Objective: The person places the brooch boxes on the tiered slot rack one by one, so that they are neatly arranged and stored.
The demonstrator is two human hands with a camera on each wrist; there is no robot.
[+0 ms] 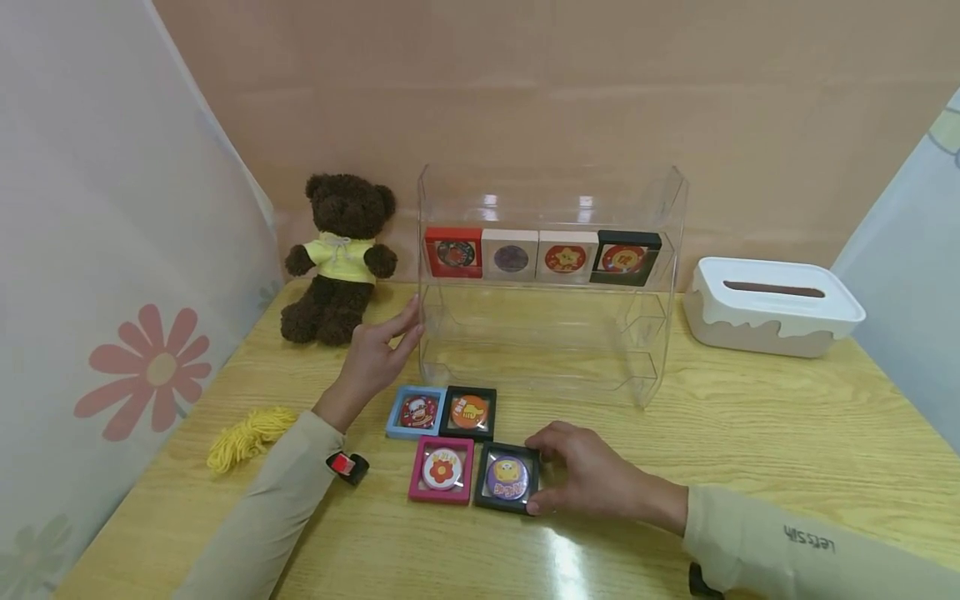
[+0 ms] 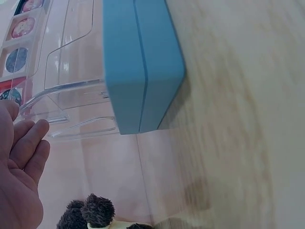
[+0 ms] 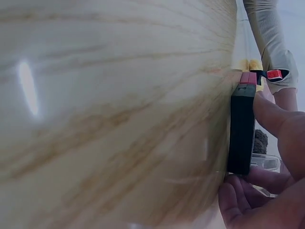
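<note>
My right hand [image 1: 592, 475] grips a black square display frame [image 1: 491, 503] at its right side. Its thumb is at the near corner and its fingers at the far corner. Inside that frame is a purple badge [image 1: 507, 477] with a yellow cartoon. The right wrist view shows the same black frame [image 3: 241, 131] edge-on, low over the tabletop. My left hand [image 1: 375, 354] touches the left side of a clear acrylic rack [image 1: 480, 342], fingers extended. Next to the held frame lie a pink frame [image 1: 414, 483], a blue frame [image 1: 395, 421] and another black frame [image 1: 491, 408].
Along the rack's upper tier stand a red frame [image 1: 431, 250], two white frames and a black frame [image 1: 630, 237]. A brown teddy bear [image 1: 348, 208] sits left of it, and a tissue box [image 1: 772, 317] stands right. Yellow yarn [image 1: 251, 437] lies near the left sleeve.
</note>
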